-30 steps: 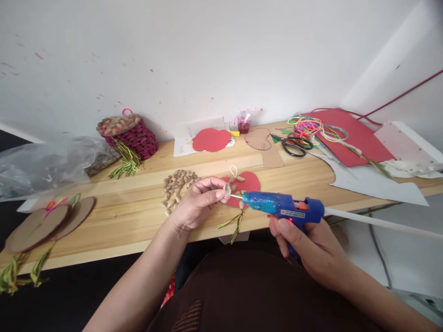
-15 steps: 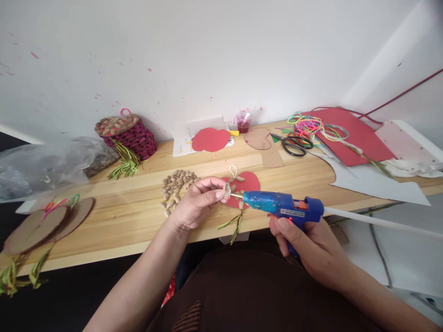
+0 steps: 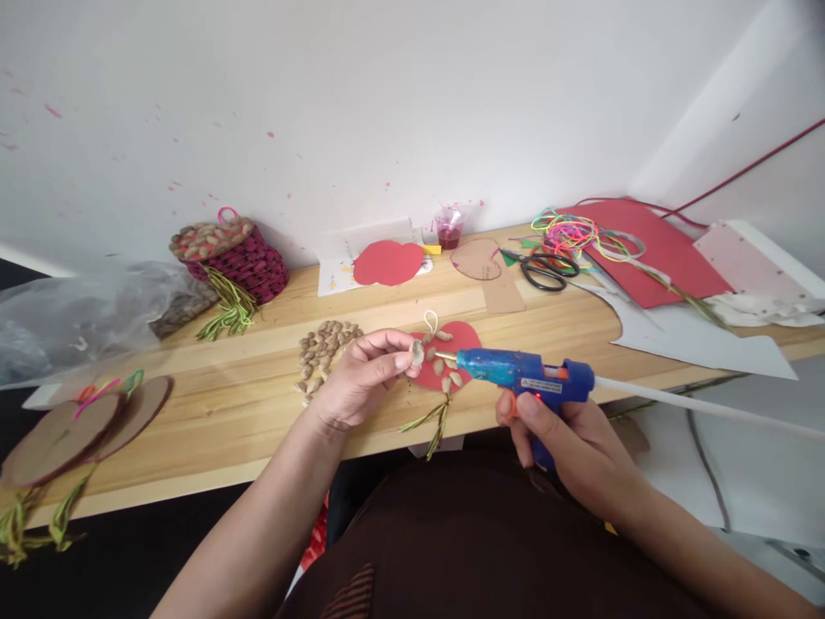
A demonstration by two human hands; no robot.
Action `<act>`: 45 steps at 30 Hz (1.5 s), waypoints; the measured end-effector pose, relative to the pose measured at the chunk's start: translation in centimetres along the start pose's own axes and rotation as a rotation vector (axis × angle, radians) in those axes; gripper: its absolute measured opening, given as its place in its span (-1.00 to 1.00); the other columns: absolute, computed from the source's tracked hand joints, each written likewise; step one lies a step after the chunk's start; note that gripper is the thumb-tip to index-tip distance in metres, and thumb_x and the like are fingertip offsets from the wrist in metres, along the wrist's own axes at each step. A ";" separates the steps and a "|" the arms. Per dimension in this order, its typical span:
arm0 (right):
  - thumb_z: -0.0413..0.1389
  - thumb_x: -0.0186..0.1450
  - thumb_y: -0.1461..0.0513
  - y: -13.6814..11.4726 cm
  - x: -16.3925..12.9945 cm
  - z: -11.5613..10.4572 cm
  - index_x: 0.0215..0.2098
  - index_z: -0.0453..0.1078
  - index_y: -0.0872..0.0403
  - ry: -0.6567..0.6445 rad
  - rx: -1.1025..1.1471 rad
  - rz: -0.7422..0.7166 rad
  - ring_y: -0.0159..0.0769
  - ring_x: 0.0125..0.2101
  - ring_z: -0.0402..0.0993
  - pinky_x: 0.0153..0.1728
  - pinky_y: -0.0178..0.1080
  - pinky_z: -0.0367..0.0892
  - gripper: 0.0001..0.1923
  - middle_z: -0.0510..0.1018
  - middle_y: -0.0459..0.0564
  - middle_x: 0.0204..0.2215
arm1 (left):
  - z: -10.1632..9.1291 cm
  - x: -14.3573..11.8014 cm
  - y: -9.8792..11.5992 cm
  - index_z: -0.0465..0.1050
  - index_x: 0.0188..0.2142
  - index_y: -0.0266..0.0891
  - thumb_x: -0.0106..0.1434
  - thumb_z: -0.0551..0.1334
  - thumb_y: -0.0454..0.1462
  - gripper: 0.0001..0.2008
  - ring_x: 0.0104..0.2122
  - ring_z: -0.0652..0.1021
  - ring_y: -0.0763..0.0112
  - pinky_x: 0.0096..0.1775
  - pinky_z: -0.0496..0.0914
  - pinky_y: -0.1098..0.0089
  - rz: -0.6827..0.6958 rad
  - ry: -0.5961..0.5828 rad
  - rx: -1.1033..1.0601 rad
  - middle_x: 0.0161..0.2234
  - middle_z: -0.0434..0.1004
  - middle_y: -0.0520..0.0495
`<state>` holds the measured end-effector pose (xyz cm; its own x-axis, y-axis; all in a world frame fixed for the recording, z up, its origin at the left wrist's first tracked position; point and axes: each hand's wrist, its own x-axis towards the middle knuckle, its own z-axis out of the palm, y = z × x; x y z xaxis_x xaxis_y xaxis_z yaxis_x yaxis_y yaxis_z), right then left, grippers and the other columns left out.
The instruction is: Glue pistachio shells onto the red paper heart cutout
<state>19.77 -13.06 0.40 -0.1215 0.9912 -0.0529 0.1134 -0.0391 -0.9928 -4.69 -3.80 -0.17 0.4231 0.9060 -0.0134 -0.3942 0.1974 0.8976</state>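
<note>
My left hand [image 3: 357, 383] pinches a peanut shell [image 3: 417, 353] between thumb and fingers, its hollow side turned to the right. My right hand [image 3: 571, 443] is wrapped round the handle of a blue glue gun [image 3: 509, 370], with a white glue stick [image 3: 683, 404] out of its back. The metal nozzle [image 3: 446, 355] points at the shell, a small gap between them. Below lies a red card shape [image 3: 469, 337] bearing several peanut shells, a white loop [image 3: 430, 321] at its top and a green tassel [image 3: 438, 430] at its bottom. More peanut shells [image 3: 330, 340] lie loose beside my left hand.
Scissors [image 3: 547, 271], tangled coloured cords [image 3: 567, 232] and red card sheets [image 3: 670, 266] lie at the back right. A cup of red liquid [image 3: 449, 232] stands by the wall. At left are a purple woven piece [image 3: 251, 266], a plastic bag [image 3: 83, 309] and cardboard discs [image 3: 64, 438].
The glue gun has drawn back slightly to the right, so its nozzle has come away from the peanut shell. My left hand still pinches the shell.
</note>
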 end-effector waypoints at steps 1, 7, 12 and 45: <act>0.04 0.41 -0.10 0.1 0.2 0.0 -0.35 0.44 0.07 0.013 0.064 0.040 -0.43 -0.63 0.32 -0.56 -0.33 0.25 -0.56 0.46 -0.11 -0.62 | -0.2 0.1 0.3 0.65 -0.34 -0.24 0.04 0.54 -0.20 -0.78 -0.41 0.56 0.50 -0.28 0.45 0.50 0.002 -0.006 0.033 -0.44 0.60 -0.01; 0.20 0.28 -0.12 1.2 2.5 -0.3 -0.31 0.47 0.05 0.226 0.518 0.167 -0.30 -0.49 0.54 -0.63 -0.35 0.37 -0.60 0.58 -0.02 -0.40 | -0.8 2.2 3.1 0.64 -0.27 -0.26 0.15 0.47 -0.28 -0.85 -0.44 0.56 0.47 -0.32 0.45 0.46 0.071 -0.155 0.503 -0.39 0.64 -0.06; 0.20 0.30 -0.10 2.0 4.4 -0.2 -0.35 0.48 0.04 0.286 0.667 0.234 -0.16 -0.26 0.67 -0.35 -0.25 0.56 -0.62 0.64 0.03 -0.32 | -0.3 5.2 4.3 0.64 -0.25 -0.23 0.21 0.39 -0.25 -0.87 -0.33 0.60 0.35 -0.23 0.44 0.37 0.293 -0.361 1.086 -0.30 0.66 -0.13; 0.23 0.32 -0.02 2.8 7.0 0.2 -0.24 0.55 0.03 0.268 0.726 0.202 -0.10 -0.01 0.60 0.10 -0.03 0.47 -0.70 0.62 0.01 -0.18 | 2.7 9.6 2.6 0.43 -0.42 -0.23 0.44 0.13 -0.27 -0.72 -0.33 0.43 0.34 -0.21 0.22 0.32 0.330 -0.868 1.878 -0.39 0.48 -0.06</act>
<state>19.01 -6.30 -2.80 0.0844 0.9491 -0.3034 -0.5740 -0.2026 -0.7934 0.52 4.44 3.23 0.9298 0.3422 -0.1355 0.3554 -0.9304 0.0898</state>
